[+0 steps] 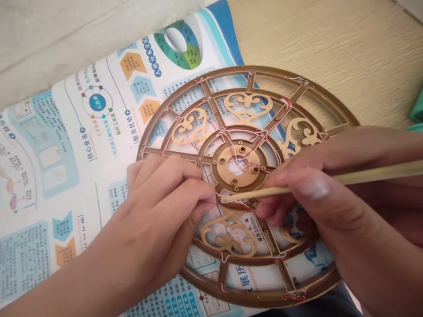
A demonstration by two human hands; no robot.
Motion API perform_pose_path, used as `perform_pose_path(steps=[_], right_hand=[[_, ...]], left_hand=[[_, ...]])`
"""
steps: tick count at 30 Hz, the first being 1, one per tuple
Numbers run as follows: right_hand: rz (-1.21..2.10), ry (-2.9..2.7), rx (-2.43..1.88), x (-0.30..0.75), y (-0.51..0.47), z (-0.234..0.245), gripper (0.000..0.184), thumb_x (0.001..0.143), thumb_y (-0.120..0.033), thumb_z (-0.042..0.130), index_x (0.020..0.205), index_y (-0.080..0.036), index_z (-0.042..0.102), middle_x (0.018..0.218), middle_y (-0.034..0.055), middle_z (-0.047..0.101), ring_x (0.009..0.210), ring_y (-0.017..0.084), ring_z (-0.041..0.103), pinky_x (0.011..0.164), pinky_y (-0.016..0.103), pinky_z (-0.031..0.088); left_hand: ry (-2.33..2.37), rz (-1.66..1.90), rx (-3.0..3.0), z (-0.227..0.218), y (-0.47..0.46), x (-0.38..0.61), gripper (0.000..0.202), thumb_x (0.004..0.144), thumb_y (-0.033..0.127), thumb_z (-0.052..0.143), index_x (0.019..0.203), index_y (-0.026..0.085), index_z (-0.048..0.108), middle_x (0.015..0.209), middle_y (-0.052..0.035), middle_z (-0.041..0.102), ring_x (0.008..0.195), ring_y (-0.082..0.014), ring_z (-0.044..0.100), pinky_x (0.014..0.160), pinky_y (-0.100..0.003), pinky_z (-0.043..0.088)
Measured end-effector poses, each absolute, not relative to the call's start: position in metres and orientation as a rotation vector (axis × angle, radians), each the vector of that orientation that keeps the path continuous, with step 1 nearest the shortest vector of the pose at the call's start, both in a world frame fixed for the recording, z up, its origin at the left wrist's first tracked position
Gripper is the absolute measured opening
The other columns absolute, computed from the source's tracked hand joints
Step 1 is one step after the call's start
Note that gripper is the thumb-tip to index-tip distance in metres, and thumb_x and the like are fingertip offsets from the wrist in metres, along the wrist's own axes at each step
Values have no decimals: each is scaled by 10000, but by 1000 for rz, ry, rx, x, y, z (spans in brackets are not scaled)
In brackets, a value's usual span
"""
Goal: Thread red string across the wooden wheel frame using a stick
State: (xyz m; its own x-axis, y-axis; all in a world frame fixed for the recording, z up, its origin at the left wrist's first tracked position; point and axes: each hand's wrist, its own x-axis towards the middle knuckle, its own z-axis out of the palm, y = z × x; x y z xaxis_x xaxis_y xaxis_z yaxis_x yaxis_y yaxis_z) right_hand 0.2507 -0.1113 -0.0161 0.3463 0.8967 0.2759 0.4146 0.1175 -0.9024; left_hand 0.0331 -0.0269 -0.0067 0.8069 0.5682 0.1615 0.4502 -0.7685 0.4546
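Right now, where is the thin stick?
In the head view, the stick is in the right hand, running in from the right edge, with its tip over the brown wheel, below-left of its centre and beside the left hand.

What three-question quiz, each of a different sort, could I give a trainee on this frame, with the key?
1. Multiple choice: What colours are the thin wires along the round frame?
A) green and black
B) red and white
C) blue and yellow

2. True or false: The round frame lies wholly within the edges of the printed sheet.

3. Short answer: Which of the person's hands holds the slim stick?

Key:
1. B, red and white.
2. False: at the upper right it reaches past the sheet's blue edge, over the wood-grained surface.
3. The right hand.
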Motion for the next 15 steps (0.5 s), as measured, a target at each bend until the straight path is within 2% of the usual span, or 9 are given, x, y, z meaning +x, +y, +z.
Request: perform_pose_path(steps=[4,9,12,15], right_hand=[[508,-1248,-1510,252,-118,-20,219,890,-645,809,993,-454,843,763,55,747,873,374,818,450,424,605],[470,-1259,-1540,250,-124,-18,188,902,-631,803,993,-473,846,767,52,761,888,377,822,440,435,600],[396,-1294,-1673,250,-123,-13,186,922,-636,788,946,-465,857,803,32,787,797,329,812,478,437,616],[310,-1302,-1826,247,-119,-10,284,958,-676,739,870,-435,861,844,-1,810,734,258,795,551,402,651]], left_hand=[[770,416,2619,-5,-27,32,138,1087,141,509,1095,220,622,1142,-25,559,1053,-178,516,922,-404,354],[770,399,2642,-4,-27,31,144,1092,151,498,1111,224,621,1148,-25,557,1071,-187,522,931,-411,354],[777,384,2664,-5,-27,31,142,1088,157,499,1118,225,620,1156,-26,556,1079,-196,529,938,-423,361],[788,378,2665,-5,-29,31,139,1083,153,504,1116,225,618,1157,-25,558,1073,-199,528,932,-432,365]])
